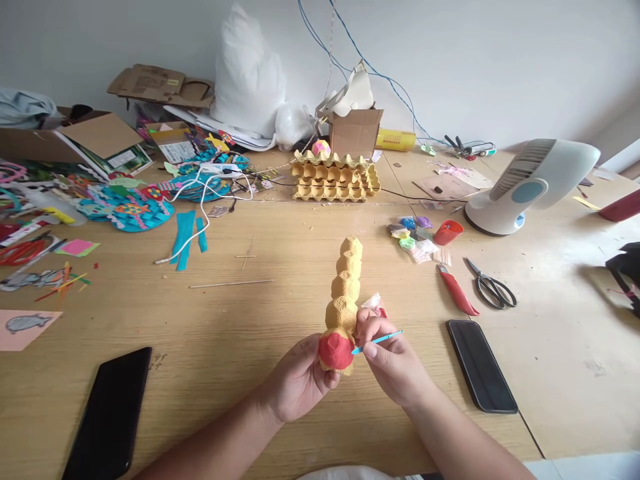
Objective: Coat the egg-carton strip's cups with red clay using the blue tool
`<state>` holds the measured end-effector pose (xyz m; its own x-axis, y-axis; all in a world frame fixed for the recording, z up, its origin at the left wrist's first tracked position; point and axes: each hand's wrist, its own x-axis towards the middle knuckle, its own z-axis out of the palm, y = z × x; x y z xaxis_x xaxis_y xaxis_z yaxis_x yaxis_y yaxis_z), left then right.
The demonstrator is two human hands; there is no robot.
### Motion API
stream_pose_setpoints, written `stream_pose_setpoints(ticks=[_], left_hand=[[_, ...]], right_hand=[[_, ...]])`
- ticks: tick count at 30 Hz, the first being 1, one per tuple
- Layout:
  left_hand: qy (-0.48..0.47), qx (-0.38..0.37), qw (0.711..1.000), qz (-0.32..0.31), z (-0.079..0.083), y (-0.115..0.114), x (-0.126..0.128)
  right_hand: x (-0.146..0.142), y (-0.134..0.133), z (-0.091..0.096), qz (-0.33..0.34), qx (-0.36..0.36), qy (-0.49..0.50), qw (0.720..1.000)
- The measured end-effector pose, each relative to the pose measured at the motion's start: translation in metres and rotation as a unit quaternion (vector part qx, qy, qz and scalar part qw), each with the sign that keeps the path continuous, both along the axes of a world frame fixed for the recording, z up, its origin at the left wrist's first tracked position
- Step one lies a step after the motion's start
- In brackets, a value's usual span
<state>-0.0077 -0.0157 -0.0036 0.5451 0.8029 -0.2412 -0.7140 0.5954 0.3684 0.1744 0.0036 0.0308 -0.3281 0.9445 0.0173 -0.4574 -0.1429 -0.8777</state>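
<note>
A yellow egg carton strip [345,287] points away from me, its row of bumps facing up. Red clay [336,351] covers the bump at the near end. My left hand [301,377] grips that near end from the left, fingers curled beneath. Between the thumb and fingers of my right hand [393,360] is a thin blue clay tool [383,339], its tip at the right edge of the red clay. A small plastic bag [373,303] with something red in it lies just behind my right hand.
Dark phones [113,407] [481,365] lie at both sides. Scissors [491,283], a red-handled knife [457,291], a red cup [449,232] and clay packets [413,237] are at right, before a white fan [537,183]. Egg trays [333,177] sit at the back; paper crafts [127,207] at left.
</note>
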Motion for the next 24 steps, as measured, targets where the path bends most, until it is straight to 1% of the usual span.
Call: stream_pose_setpoints(ticks=[6,10,14,18,22,24], left_hand=[[-0.016,0.086,0.996,-0.031,-0.008,-0.003,-0.001],[-0.022,0.116,0.992,-0.045,-0.012,-0.003,-0.002],[-0.025,0.113,0.993,-0.039,-0.013,-0.003,-0.002],[-0.031,0.094,0.995,-0.035,-0.009,-0.003,-0.001],[-0.004,0.05,0.999,-0.011,-0.002,-0.002,-0.001],[0.014,0.045,0.999,-0.009,-0.001,-0.001,-0.002]], right_hand=[[0.002,-0.003,-0.002,0.009,0.03,-0.034,0.999],[0.003,-0.003,-0.001,0.017,0.045,-0.048,0.998],[0.004,-0.003,0.0,0.016,0.052,-0.068,0.996],[0.005,-0.003,0.001,0.012,0.042,-0.06,0.997],[0.005,-0.001,0.002,0.001,0.03,-0.051,0.998],[0.003,-0.001,0.004,-0.009,0.014,-0.05,0.999]])
